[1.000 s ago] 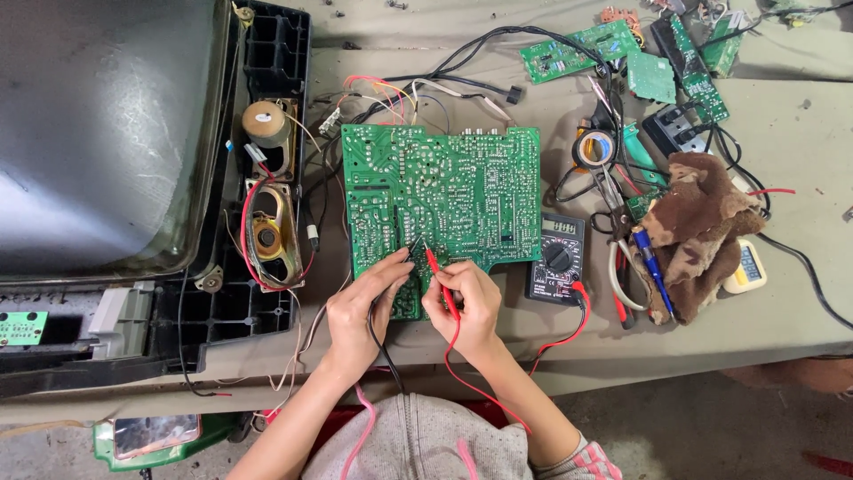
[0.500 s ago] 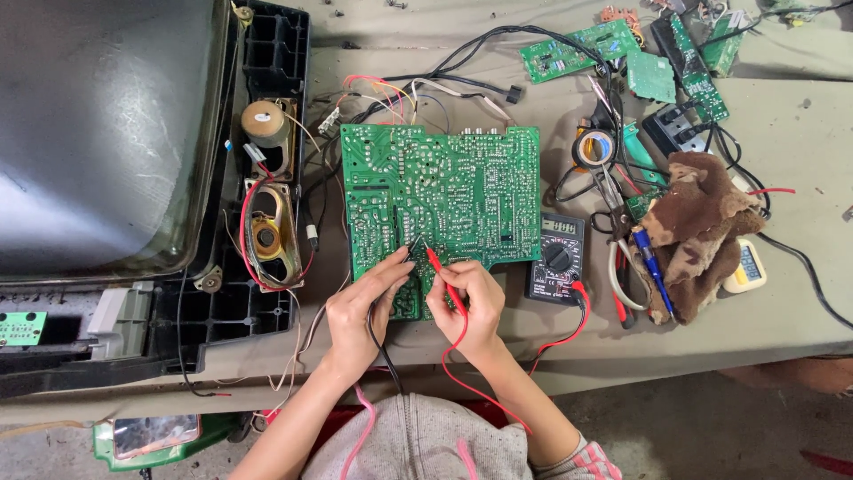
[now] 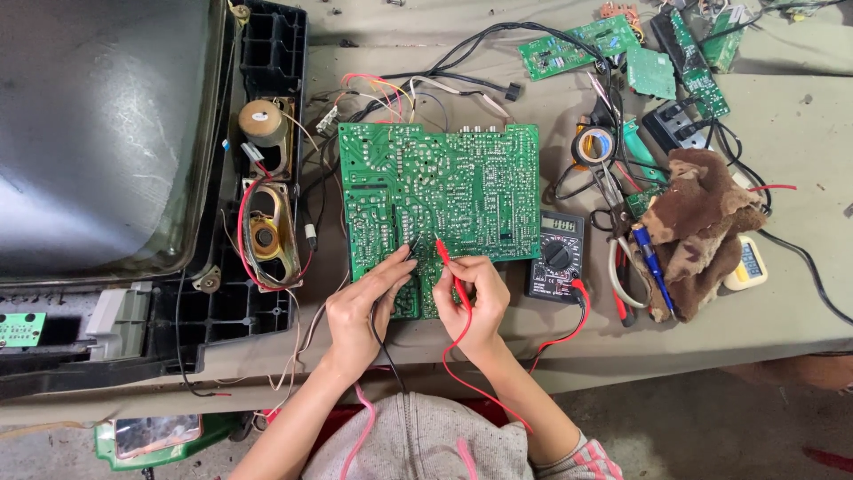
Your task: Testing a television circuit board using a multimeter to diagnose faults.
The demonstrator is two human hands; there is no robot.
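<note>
Both hands grip probes: left hand (image 3: 360,311) black probe (image 3: 410,246), right hand (image 3: 471,298) red probe (image 3: 449,265), on circuit board (image 3: 444,196).

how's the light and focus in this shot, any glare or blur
Head view: soft, even light with faint shadows; the green circuit board, left hand and right hand are sharp; pale glare smears the tube screen; the table's edges bow slightly from the wide lens.

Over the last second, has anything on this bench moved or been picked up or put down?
Nothing visibly changed. The right hand still holds the red probe against the green circuit board, and the left hand still holds the black probe beside it. The multimeter, brown rag and television shell lie where they did.
</note>
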